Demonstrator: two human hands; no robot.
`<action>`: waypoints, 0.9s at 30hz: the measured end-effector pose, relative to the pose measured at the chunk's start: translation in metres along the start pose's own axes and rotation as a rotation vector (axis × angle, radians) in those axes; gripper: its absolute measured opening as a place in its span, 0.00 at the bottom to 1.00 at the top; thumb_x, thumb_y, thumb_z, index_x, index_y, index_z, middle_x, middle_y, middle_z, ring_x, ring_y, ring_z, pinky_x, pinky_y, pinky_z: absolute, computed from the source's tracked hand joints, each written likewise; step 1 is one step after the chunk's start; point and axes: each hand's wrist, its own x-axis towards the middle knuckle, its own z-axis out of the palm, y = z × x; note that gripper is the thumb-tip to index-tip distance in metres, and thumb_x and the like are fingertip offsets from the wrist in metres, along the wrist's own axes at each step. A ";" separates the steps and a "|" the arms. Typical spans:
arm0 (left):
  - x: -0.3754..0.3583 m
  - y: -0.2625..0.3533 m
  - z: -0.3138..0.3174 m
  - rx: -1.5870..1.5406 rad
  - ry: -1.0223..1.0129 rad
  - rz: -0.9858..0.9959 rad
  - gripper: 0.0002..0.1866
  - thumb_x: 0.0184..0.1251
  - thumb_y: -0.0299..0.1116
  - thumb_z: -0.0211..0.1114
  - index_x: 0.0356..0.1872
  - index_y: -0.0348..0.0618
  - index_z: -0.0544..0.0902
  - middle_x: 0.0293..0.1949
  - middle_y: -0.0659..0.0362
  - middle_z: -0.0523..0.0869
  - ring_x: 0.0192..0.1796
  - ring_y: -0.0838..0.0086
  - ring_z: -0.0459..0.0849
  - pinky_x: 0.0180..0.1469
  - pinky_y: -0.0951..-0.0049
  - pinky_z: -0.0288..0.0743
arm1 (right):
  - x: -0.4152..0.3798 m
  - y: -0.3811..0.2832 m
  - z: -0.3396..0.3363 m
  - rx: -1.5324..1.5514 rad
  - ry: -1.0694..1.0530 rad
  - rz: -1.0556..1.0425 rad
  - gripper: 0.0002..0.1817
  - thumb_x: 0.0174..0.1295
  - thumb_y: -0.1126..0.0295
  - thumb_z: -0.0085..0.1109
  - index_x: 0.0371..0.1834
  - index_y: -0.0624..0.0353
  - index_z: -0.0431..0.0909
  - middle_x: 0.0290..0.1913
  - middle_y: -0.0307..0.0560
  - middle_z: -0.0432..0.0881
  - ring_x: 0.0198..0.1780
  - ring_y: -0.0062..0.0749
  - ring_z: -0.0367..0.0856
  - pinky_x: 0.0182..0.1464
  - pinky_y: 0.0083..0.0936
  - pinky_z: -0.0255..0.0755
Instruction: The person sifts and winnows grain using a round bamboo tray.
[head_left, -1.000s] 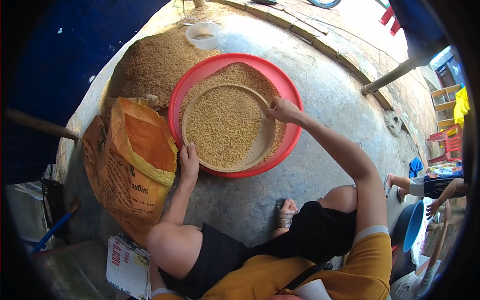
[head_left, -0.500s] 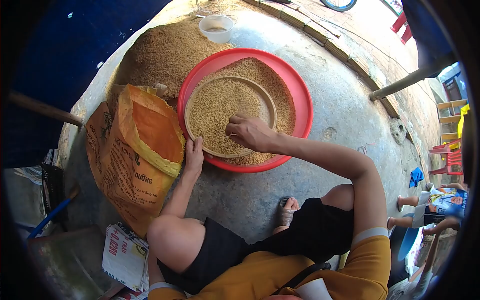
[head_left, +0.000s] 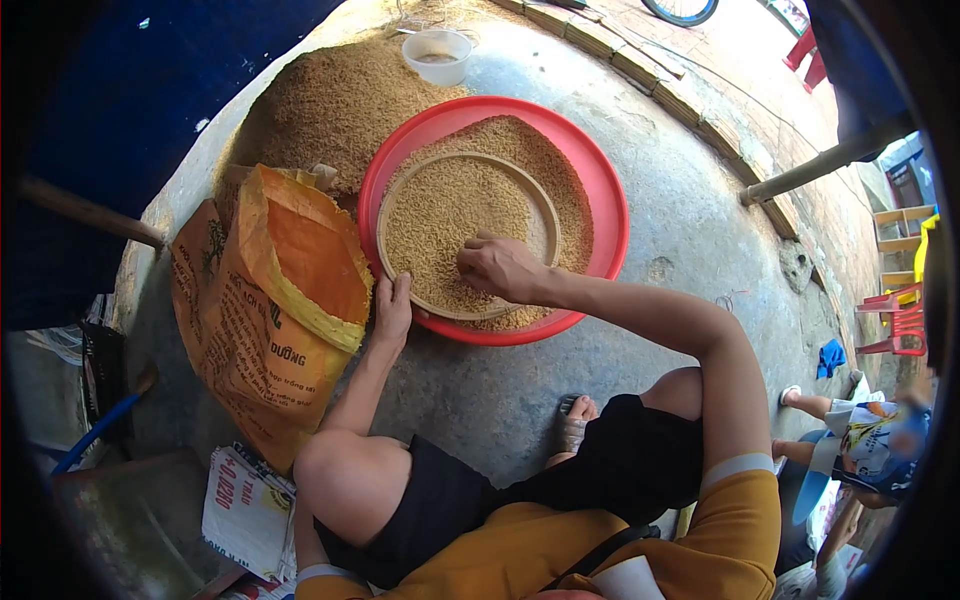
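Observation:
A round sieve (head_left: 545, 208) full of brown grain (head_left: 450, 210) rests inside a red basin (head_left: 608, 210) that also holds grain. My left hand (head_left: 392, 308) grips the sieve's near left rim. My right hand (head_left: 498, 266) lies palm down on the grain at the sieve's near side, its fingers curled into the grain.
An open orange sack (head_left: 270, 290) stands left of the basin. A heap of grain (head_left: 325, 105) and a white tub (head_left: 436, 54) lie beyond on the concrete floor (head_left: 680, 220). Printed bags (head_left: 240, 500) lie by my left knee. Another person (head_left: 860, 430) sits at the right.
My right hand left the sieve's far right rim and came down onto the grain near me. The left hand stayed on the rim. The view shifted slightly.

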 end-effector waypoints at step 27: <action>0.000 -0.002 -0.004 -0.108 0.009 -0.083 0.19 0.65 0.33 0.46 0.56 0.41 0.62 0.46 0.60 0.73 0.42 0.78 0.74 0.34 0.80 0.74 | 0.005 0.055 -0.075 0.485 0.010 0.436 0.07 0.48 0.72 0.57 0.30 0.63 0.75 0.24 0.44 0.78 0.27 0.24 0.77 0.30 0.23 0.73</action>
